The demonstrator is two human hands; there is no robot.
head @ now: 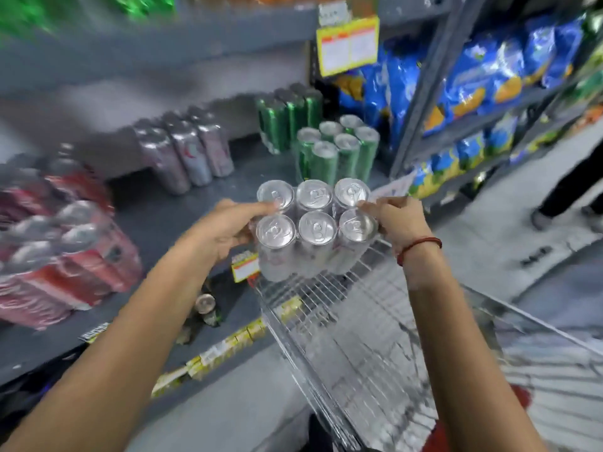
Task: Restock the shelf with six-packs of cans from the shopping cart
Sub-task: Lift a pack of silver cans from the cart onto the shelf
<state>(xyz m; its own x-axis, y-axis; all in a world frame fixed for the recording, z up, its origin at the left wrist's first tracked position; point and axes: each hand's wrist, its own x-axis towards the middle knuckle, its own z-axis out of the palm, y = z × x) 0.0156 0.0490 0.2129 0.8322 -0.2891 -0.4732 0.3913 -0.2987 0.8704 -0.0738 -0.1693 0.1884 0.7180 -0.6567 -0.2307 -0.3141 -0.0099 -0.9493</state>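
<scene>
A shrink-wrapped six-pack of silver cans is held upright in the air, over the cart's far corner and the shelf's front edge. My left hand grips its left side and my right hand grips its right side. The wire shopping cart stands below and to the right. The grey shelf lies just beyond the pack. On the shelf stand a silver six-pack and two green six-packs.
Red can packs are stacked on the shelf at left. A loose can sits on the lower shelf. Blue snack bags fill the rack at right. A person's legs stand in the aisle at far right.
</scene>
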